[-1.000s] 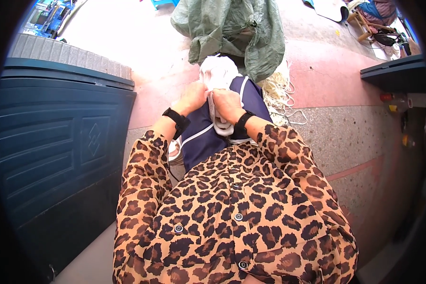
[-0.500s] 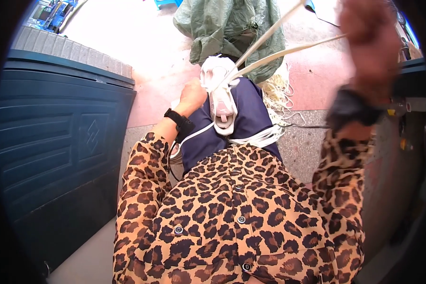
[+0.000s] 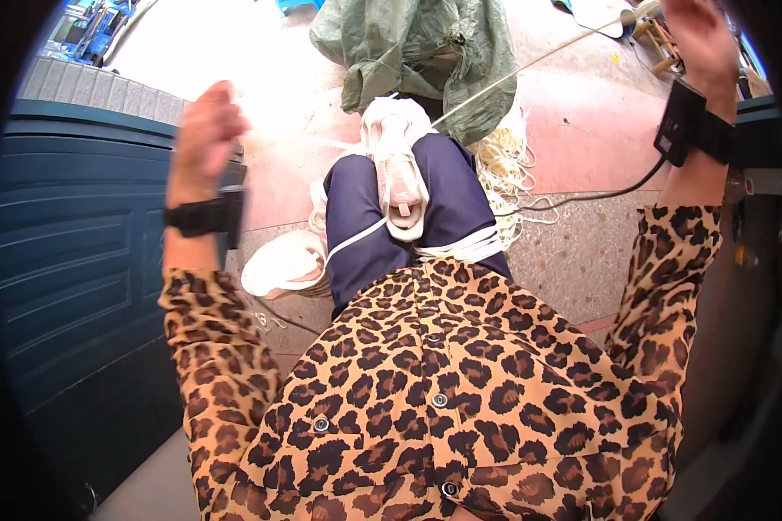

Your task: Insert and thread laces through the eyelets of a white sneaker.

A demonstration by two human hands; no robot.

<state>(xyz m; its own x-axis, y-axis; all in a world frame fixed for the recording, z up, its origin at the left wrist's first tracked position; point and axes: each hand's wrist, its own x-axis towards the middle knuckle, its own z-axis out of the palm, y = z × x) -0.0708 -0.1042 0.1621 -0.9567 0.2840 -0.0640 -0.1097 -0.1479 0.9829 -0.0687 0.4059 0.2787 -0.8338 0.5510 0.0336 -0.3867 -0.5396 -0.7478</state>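
A white and pale pink sneaker (image 3: 400,187) rests between my thighs, its heel opening toward me and its toe pointing away. From its right side a cream shoelace (image 3: 530,69) runs taut up to my right hand (image 3: 704,39), which is closed on it near the top right edge. My left hand (image 3: 207,135) is raised at the left, blurred, its fingers curled. A faint pale strand leads from the sneaker toward it. A bundle of white laces (image 3: 462,247) lies across my right thigh, with one strand over the left.
A large green woven sack (image 3: 408,52) stands beyond my knees. Loose cream laces (image 3: 504,165) pile on the floor beside my right leg. A white, shoe-like thing (image 3: 285,263) lies by my left leg. A dark blue panel (image 3: 78,243) stands close on the left; a black cable (image 3: 599,201) reaches my right wrist.
My left hand has left the sneaker's side and swung out to the left. My right hand has moved farther up and right. One shoelace strand instead of two now stretches to the right.
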